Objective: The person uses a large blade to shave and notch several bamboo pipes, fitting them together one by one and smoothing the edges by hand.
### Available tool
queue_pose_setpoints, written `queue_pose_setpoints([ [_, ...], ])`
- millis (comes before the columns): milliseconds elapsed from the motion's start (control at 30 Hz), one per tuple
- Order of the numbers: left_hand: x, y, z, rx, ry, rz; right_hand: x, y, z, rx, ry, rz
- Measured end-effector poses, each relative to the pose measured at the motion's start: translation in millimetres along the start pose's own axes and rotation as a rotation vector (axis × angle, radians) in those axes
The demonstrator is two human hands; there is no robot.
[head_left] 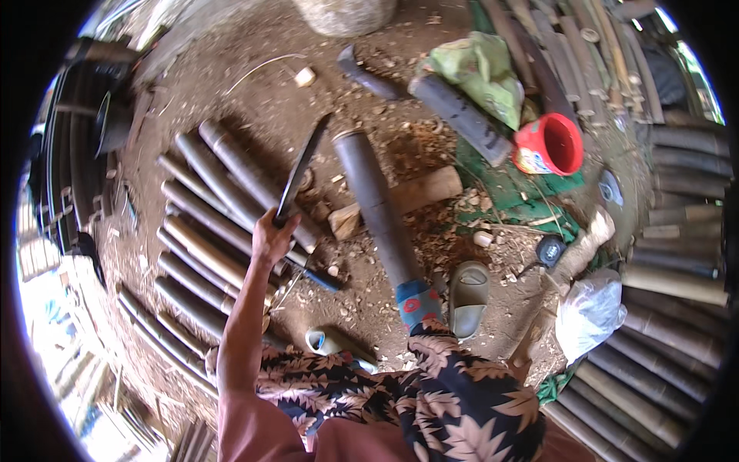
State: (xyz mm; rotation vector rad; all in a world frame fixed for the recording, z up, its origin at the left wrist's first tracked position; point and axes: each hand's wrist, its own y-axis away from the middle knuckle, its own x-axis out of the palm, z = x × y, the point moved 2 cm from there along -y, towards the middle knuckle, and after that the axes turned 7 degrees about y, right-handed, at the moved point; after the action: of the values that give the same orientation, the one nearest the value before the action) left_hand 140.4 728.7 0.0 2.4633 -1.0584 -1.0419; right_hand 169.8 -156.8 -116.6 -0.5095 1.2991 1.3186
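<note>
The left hand [269, 239] grips a long blade [302, 169], raised beside the dark bamboo pole [377, 208]. The gloved right hand [418, 302] clasps the pole's near end, propped on a wood block [408, 196]. Chopping stage, seemingly; the stroke needs a steady pole.

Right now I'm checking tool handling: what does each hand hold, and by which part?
The left hand holds a long dark blade by its handle end, grip closed. The gloved right hand clasps the near end of a bamboo tube.
</note>
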Motion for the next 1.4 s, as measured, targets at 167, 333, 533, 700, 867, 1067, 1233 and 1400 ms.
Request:
queue_pose_setpoints([
  [167,-47.5,11.4,5.5,0.045,-0.355,0.099,-117.9,0.2,302.9,-0.089,-0.026,0.519],
  [333,-29.6,-4.2,-16.2,0.011,-0.586,0.281,-156.6,-9.5,469.3,-0.305,-0.106,0.83],
  [533,-29.5,9.9,-13.8,-0.076,-0.592,0.389,-149.6,1.1,608.9,-0.474,-0.232,1.013],
  [700,-32.3,13.9,-11.7,-0.053,-0.624,0.334,-130.9,11.8,677.0,-0.694,-0.204,1.022],
  [867,-31.8,11.1,-10.0,-0.068,-0.627,0.342,-102.5,38.0,717.0,-0.852,-0.191,0.997],
  [1067,-21.5,10.8,-2.1,0.016,-0.551,0.338,-26.9,39.2,714.5,-1.307,0.249,0.667],
  [1233,-22.9,8.0,-6.0,-0.075,-0.578,0.413,-21.7,26.2,776.7,-1.515,0.171,0.432],
  [1400,-19.0,3.6,-10.8,-0.095,-0.579,0.485,-13.3,9.1,752.2,-1.455,-0.052,0.529],
])
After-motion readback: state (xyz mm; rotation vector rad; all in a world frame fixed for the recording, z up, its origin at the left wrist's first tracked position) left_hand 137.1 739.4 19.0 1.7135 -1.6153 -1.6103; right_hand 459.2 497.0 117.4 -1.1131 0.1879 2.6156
